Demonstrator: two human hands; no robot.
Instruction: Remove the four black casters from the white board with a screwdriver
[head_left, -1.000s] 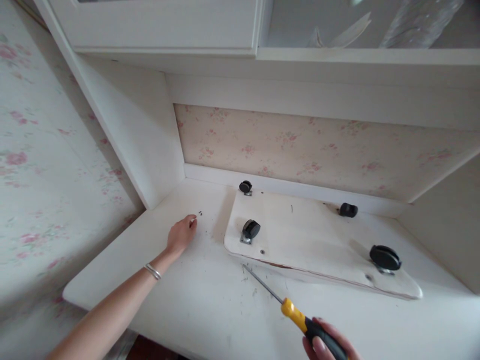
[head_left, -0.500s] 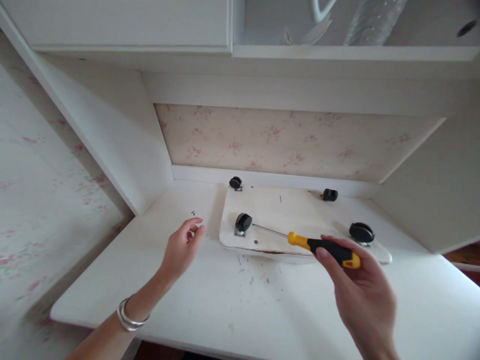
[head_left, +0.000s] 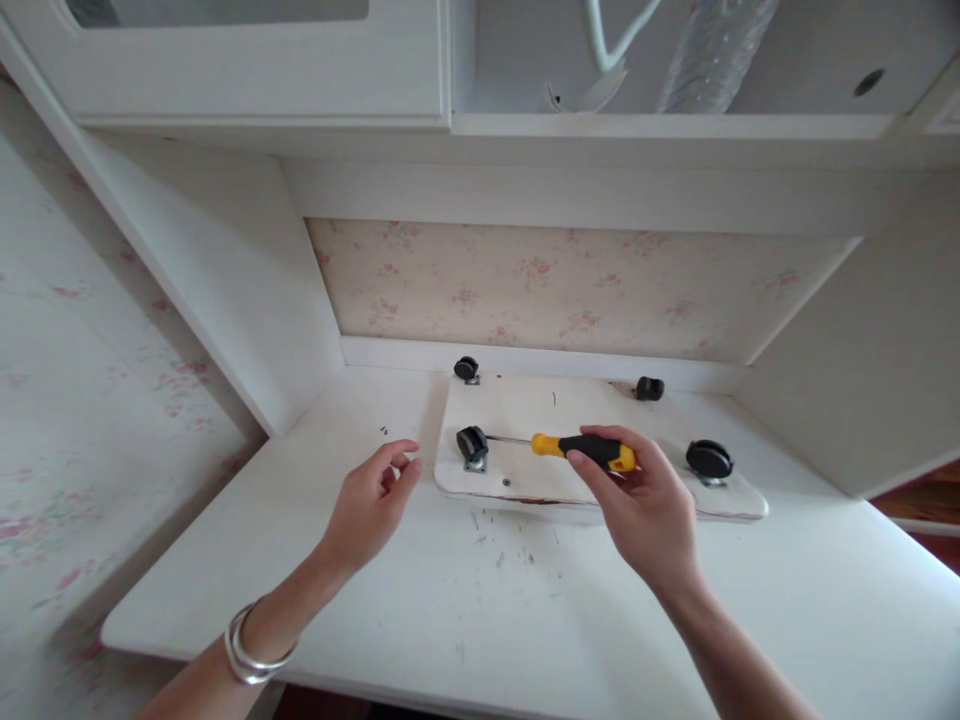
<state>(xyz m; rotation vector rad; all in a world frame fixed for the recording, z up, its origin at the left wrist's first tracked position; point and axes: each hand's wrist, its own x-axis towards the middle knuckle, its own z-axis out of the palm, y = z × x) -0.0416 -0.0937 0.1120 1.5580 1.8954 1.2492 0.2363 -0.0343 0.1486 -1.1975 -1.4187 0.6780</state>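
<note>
the yellow-and-black screwdriver (head_left: 551, 445) lies level just right of the frame's centre, gripped round its handle by the right hand (head_left: 652, 510). its tip ends at the front-left caster (head_left: 472, 443); contact cannot be told. a second ago it pointed at the tabletop (head_left: 360, 620) below the board (head_left: 517, 410). the left hand (head_left: 371, 505), left of centre, is half open, fingers loosely curled, thumb and forefinger slightly apart, and has drifted from the small dark bits (head_left: 384, 431) towards the board. a short dark stroke (head_left: 554, 398) marks the board's middle. upper right, a clear bottle (head_left: 716, 60) stands on the shelf.
</note>
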